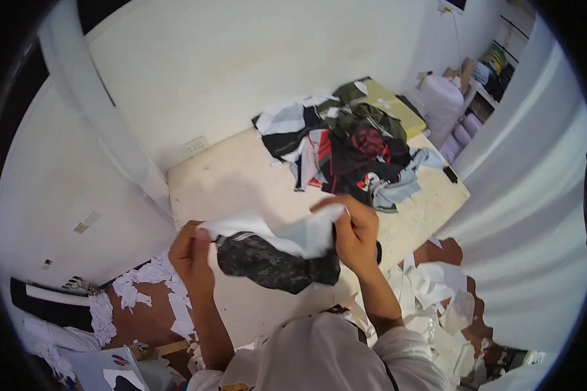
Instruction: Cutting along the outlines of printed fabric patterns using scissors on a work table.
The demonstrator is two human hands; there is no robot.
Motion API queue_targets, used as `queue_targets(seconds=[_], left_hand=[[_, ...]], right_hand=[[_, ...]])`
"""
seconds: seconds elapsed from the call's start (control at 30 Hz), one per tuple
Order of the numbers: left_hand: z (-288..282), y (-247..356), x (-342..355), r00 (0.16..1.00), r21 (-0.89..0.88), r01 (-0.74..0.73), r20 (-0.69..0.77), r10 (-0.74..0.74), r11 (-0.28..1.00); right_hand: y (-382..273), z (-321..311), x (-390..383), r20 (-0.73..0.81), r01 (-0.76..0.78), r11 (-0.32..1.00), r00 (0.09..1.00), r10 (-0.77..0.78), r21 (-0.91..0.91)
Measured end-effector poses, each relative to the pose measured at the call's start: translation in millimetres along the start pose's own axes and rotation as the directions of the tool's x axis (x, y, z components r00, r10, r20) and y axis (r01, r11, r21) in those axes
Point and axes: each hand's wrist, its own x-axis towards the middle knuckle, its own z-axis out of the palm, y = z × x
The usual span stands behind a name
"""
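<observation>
Over the near part of the table, my left hand (192, 255) and my right hand (357, 236) stretch a piece of fabric (267, 264) between them. Most of it is a dark camouflage pattern, with a white, blurred band (248, 226) along its upper edge. Whether that band is cloth or paper I cannot tell. Each hand pinches one upper corner, thumb against fingers. The camouflage part hangs below, toward my body. Beside my right wrist a small dark object (379, 253) shows only in part.
A heap of garment pieces (365, 146) in black, red, grey and olive lies at the far right of the table (218, 179). Behind it is a yellow-green slab (394, 107). White curtains (525, 195) hang at the right. White scraps (437, 283) litter the floor on both sides.
</observation>
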Motion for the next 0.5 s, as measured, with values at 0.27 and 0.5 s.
queue_targets(seconds=[0.27,0.5], left_hand=[[-84.1,17.4,0.8,0.915,0.018,-0.295,-0.283,0.288,0.955],[-107.7,-11.2,-133.5,0.924,-0.036,0.382,0.001,-0.382,0.924]], right_hand=[[-5.5,-37.6,-5.8,0.048,0.037,0.995,0.998,-0.033,-0.09],[28.5,-59.0,43.6,-0.046,0.038,0.936,0.997,-0.058,-0.35]])
